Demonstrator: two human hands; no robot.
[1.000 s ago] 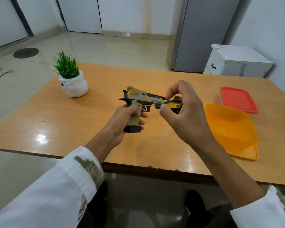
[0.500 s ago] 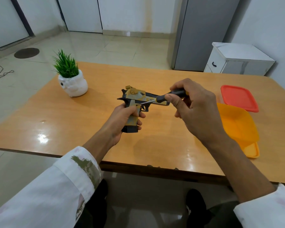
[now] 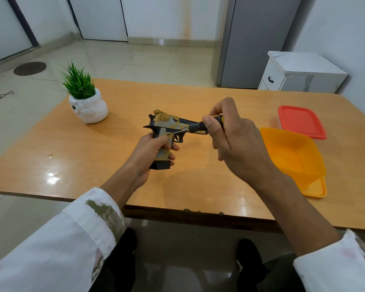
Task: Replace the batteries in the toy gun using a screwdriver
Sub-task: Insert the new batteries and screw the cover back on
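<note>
The toy gun (image 3: 164,123) is held in the air over the middle of the table (image 3: 93,157), not touching it. It is hard plastic, painted mustard yellow with grey and black patches, and the barrel points to the right. A square black base sticks out under the grip.

The left hand (image 3: 150,152) has its fingers curled tightly round the grip, the fingertips showing on the right side. The right hand (image 3: 234,140) is closed round the screwdriver (image 3: 196,127), which has a thick black handle with a yellow end and a thin bright metal shaft. The shaft slopes down to the left, and its tip touches the side of the gun at the top of the grip, just behind the trigger guard.

The table is smooth orange-brown wood, glossy, with rounded corners. On the far left stands a bumpy white ceramic pot (image 3: 89,106) with stiff green grass. On the right sit a translucent orange plastic box (image 3: 293,157) on its flat lid and, behind it, a container with a red lid (image 3: 301,121).

One second ago the screwdriver lay almost level, with its tip near the trigger and the fingers pinching it from above. Now the hand is higher, the handle is raised, and the tip has gone further left, to the grip. The left hand holds the gun as before.
</note>
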